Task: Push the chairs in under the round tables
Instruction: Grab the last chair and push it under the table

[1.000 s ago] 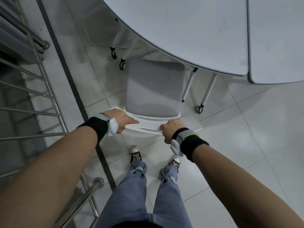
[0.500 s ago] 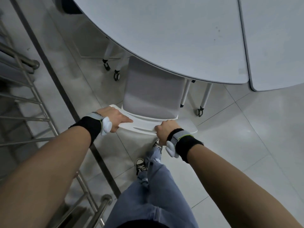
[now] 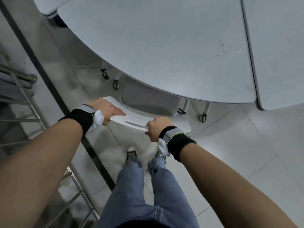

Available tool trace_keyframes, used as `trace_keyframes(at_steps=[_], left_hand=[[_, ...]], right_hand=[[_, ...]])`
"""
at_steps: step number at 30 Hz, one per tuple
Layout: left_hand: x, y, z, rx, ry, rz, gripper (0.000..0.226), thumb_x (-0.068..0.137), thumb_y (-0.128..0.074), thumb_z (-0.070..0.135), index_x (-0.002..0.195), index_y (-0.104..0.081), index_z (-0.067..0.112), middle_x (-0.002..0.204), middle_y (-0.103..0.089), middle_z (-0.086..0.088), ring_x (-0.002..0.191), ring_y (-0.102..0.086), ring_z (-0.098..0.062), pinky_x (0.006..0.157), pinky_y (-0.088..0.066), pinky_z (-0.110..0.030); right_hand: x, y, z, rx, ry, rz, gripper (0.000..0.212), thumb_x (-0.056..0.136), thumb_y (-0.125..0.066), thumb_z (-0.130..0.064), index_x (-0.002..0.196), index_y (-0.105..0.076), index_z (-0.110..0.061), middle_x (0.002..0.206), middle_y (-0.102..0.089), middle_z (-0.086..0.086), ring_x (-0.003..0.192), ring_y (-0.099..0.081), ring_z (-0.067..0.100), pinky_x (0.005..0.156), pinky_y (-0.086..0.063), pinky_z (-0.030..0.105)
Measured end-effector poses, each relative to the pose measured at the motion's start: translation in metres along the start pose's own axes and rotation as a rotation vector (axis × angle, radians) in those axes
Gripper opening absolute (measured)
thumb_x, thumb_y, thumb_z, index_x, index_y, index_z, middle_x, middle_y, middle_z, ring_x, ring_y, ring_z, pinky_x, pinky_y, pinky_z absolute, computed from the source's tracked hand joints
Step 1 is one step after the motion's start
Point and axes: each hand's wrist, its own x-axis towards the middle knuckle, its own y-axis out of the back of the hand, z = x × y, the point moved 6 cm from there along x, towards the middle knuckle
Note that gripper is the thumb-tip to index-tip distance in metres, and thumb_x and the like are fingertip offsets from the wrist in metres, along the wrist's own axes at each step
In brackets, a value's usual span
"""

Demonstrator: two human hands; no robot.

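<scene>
The chair has slid further under the tabletop; I keep both hands' fingers clamped on its backrest to steer

The chair in front of me is white plastic with a grey padded seat, standing upright on the tiled floor. Most of its seat sits beneath the round table, whose pale grey top curves over it; only the rear strip of cushion shows. Its curved white backrest, with a narrow slot near the middle, juts out past the table's edge toward me.
</scene>
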Motion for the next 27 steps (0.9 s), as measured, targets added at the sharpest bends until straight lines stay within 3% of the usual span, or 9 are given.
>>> trace_keyframes(at_steps=[3,10,16,22,27], left_hand=[[0.010,0.011,-0.016,0.065,-0.031,-0.015,0.075,0.072,-0.051,0.025,0.140,-0.032,0.050,0.140,-0.045,0.030,0.124,-0.051,-0.007,0.077,-0.032,-0.018],[0.030,0.046,-0.046,0.163,-0.147,-0.018,0.074,0.077,-0.052,0.021,0.144,-0.030,0.044,0.144,-0.041,0.026,0.129,-0.047,-0.007,0.088,-0.044,-0.023],[0.041,0.054,-0.071,0.222,-0.174,-0.057,0.073,0.077,-0.055,0.022,0.143,-0.031,0.044,0.144,-0.042,0.026,0.127,-0.048,-0.007,0.082,-0.036,-0.017],[0.046,0.062,-0.087,0.231,-0.211,-0.041,0.073,0.076,-0.055,0.022,0.143,-0.034,0.042,0.144,-0.042,0.025,0.128,-0.047,-0.006,0.087,-0.038,-0.018],[0.044,0.057,-0.102,0.243,-0.224,-0.037,0.071,0.076,-0.056,0.023,0.142,-0.036,0.041,0.141,-0.046,0.025,0.128,-0.048,-0.005,0.089,-0.041,-0.019]], right_hand=[[0.012,0.011,0.004,0.015,-0.017,0.012,0.026,0.089,-0.053,-0.038,0.081,-0.061,-0.015,0.081,-0.066,0.012,0.064,-0.053,0.030,0.061,-0.041,0.030],[0.040,0.039,0.012,0.053,-0.083,0.008,0.015,0.081,-0.057,-0.026,0.085,-0.065,-0.014,0.079,-0.066,0.011,0.060,-0.049,0.030,0.060,-0.042,0.030],[0.055,0.051,0.007,0.101,-0.115,-0.003,0.011,0.077,-0.058,-0.021,0.082,-0.065,-0.014,0.075,-0.064,0.010,0.058,-0.050,0.030,0.059,-0.041,0.029],[0.064,0.062,0.001,0.116,-0.127,-0.005,0.007,0.077,-0.059,-0.019,0.077,-0.061,-0.013,0.065,-0.054,0.007,0.053,-0.048,0.027,0.059,-0.041,0.030],[0.074,0.062,-0.008,0.111,-0.109,-0.009,0.012,0.078,-0.060,-0.020,0.072,-0.053,-0.013,0.053,-0.039,0.003,0.044,-0.036,0.020,0.056,-0.037,0.030]])
